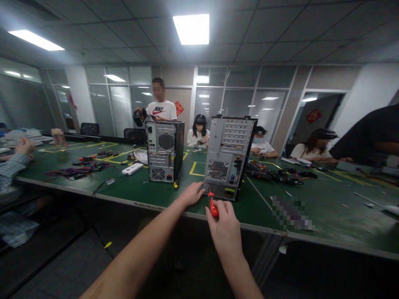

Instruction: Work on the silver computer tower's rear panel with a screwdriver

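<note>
A tall grey computer tower point(215, 141) stands upright on the green table, its back panel with slots and ports facing me. My right hand point(227, 224) is closed around the red handle of a screwdriver point(213, 207). Its shaft points up at the bottom left of that panel; whether the tip touches a screw is too small to tell. At the tower's lower left corner rests my left hand point(193, 194), fingers stretched out against the case edge and holding nothing. To the left stands a second, smaller computer tower point(161, 145), also back side towards me.
A yellow-tipped tool point(176, 184) lies by the smaller tower. Left of it are a white power strip point(132, 168) and tangled cables point(82, 169). Black cables point(280, 173) lie right of the tall tower. Several people sit or stand around the table point(336, 211).
</note>
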The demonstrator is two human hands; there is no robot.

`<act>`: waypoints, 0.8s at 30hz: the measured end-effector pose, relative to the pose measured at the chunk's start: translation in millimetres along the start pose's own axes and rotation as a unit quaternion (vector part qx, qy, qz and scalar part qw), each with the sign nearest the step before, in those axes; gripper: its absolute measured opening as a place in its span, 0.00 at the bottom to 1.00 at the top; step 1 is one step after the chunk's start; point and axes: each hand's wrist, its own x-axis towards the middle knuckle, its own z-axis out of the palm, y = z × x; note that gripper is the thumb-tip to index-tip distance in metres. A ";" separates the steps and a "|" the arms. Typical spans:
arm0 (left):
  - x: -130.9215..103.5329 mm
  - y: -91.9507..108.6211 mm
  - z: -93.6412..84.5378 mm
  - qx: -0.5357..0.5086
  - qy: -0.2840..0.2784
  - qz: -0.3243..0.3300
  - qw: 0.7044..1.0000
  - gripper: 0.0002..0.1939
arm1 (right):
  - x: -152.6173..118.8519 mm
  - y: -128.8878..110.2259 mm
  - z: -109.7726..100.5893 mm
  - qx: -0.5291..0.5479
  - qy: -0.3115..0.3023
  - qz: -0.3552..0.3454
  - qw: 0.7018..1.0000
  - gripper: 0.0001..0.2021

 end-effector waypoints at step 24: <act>0.2 -1.6 0.9 0.000 -0.001 -0.002 1.000 0.17 | -1.3 -1.5 -0.7 -0.029 -0.061 0.052 0.996 0.05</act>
